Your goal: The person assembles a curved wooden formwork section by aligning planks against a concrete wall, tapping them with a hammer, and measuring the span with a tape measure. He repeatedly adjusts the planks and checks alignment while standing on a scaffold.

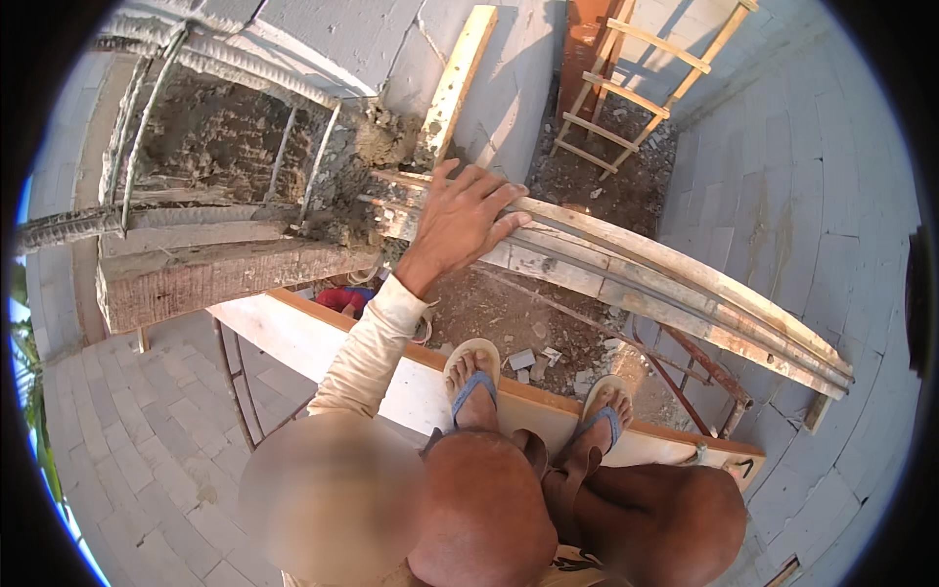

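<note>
Your left hand (460, 220) at twelve o'clock, fingers half-bent over wooden boards (665, 308) — gripping or resting, cannot tell — dark-marked cloth (577, 561) toward five.

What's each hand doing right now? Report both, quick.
Left hand: palm down on the wooden strips, fingers bent; whether it grips them cannot be told.
Right hand: not in view, so its state cannot be told.
</note>
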Motion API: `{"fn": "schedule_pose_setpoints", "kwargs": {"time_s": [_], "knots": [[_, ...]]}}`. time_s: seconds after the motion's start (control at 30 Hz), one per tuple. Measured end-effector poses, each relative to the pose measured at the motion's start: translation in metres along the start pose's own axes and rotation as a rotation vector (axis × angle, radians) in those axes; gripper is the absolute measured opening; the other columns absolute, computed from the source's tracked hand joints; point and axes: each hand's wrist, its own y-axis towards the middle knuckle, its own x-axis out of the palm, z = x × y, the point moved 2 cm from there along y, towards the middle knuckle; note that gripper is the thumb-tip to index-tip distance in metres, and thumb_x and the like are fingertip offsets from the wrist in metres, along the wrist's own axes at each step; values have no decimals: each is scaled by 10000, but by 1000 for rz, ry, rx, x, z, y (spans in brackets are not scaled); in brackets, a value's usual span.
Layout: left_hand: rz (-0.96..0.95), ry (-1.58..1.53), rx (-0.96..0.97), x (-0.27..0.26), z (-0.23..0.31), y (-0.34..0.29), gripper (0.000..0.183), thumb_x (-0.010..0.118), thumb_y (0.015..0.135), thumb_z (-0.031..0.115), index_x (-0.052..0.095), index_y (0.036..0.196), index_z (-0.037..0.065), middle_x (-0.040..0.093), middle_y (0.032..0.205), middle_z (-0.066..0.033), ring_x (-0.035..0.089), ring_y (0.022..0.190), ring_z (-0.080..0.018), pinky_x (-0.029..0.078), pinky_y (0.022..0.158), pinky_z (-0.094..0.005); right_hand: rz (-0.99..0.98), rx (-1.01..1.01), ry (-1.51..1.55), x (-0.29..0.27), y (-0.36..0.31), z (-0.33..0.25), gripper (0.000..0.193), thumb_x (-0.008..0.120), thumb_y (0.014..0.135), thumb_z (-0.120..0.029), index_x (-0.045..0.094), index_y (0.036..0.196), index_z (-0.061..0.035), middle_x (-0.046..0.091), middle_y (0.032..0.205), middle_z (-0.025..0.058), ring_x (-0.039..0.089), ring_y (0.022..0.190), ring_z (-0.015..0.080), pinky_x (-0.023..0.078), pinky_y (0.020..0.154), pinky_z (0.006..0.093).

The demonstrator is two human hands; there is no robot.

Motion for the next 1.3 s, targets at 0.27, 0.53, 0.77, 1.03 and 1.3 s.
{"fn": "schedule_pose_setpoints", "kwargs": {"time_s": [0.27,0.53,0.77,1.03,1.3], "knots": [[7,-23,-14,5,-2,-4,375,652,1016,474,735,1260,201,710,1221,-12,584,1263,-229,298,1203,-570,-12,-568,-429,-68,-2,-199,477,648,1037,-437,702,996,35,744,833,223,729,743,341,550,697,464],[9,-70,-56,12,-3,-9,448,620,1022,529,730,1299,195,708,1262,-17,566,1318,-229,243,1250,-585,52,-1295,24,-64,-131,-426,242,678,1048,-238,626,992,-8,636,940,131,597,842,297,495,809,422],[-30,-100,-94,14,-2,-12,486,584,1032,552,737,1316,188,694,1292,-25,552,1337,-227,231,1259,-599,-41,-1783,-91,1,-162,-502,290,749,974,-277,673,1115,-35,547,1395,174,518,1290,433,430,1060,558],[-39,-116,-86,17,-4,-11,499,570,1032,562,743,1302,180,672,1301,-32,536,1343,-247,232,1252,-629,-121,-1864,-180,12,-155,-511,278,775,918,-315,736,1060,-80,610,1349,148,531,1313,432,452,1062,562],[43,-74,-61,13,-2,-11,426,639,1003,530,738,1270,213,674,1268,15,528,1359,-206,217,1267,-580,-111,-1901,-177,14,-162,-514,331,833,848,-274,705,1095,-95,632,1320,127,566,1275,407,477,1033,553]]}}
